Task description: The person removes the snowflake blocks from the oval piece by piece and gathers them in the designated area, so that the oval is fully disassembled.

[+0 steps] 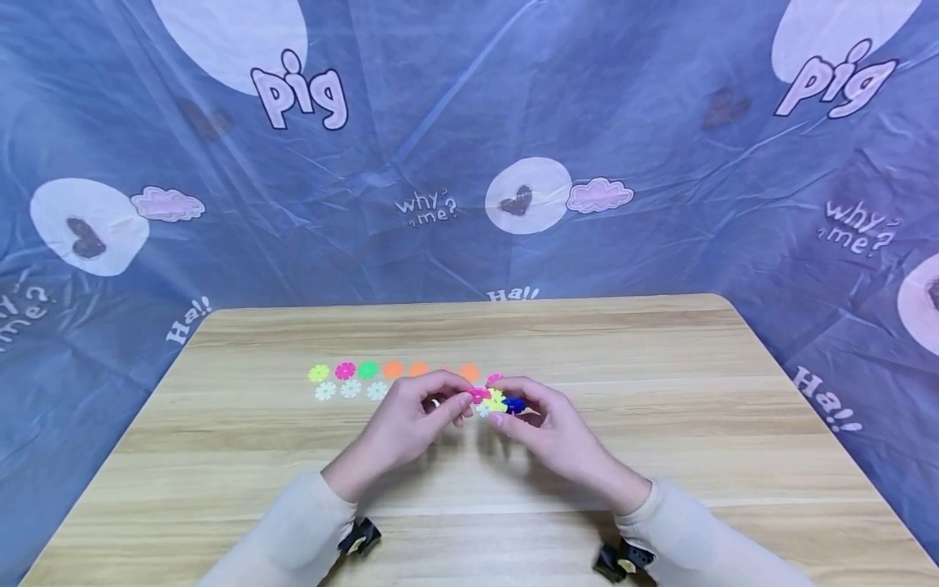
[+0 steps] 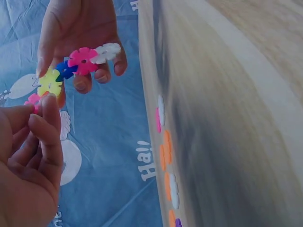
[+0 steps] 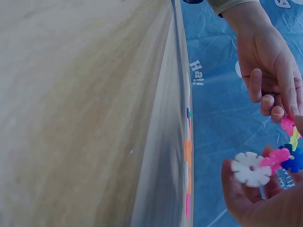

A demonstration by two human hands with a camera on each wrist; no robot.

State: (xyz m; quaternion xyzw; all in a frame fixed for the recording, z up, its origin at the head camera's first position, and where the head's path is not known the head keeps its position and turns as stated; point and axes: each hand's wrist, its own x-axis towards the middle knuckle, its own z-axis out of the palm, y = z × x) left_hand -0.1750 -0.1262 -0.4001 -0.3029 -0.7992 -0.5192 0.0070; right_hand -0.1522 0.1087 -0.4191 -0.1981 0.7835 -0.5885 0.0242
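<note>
A short chain of flower-shaped interlocking discs is held between both hands above the table. In the left wrist view it runs from a white disc [image 2: 110,52] through a pink disc [image 2: 84,61], a blue disc [image 2: 66,70] and a yellow disc [image 2: 50,82] to an end pink disc [image 2: 32,100]. My left hand [image 1: 406,417] pinches that end pink disc between thumb and fingertips. The right hand [image 1: 561,424] holds the chain near the yellow disc, thumb on it, with the other fingers behind. Fingers partly cover the joint between yellow and end pink.
Loose discs lie in two rows on the wooden table [image 1: 242,456] behind the hands: yellow [image 1: 319,373], pink [image 1: 346,371], green [image 1: 368,370] and several orange [image 1: 393,370] ones, with white discs [image 1: 325,391] in front. A printed blue cloth [image 1: 455,114] hangs beyond the table.
</note>
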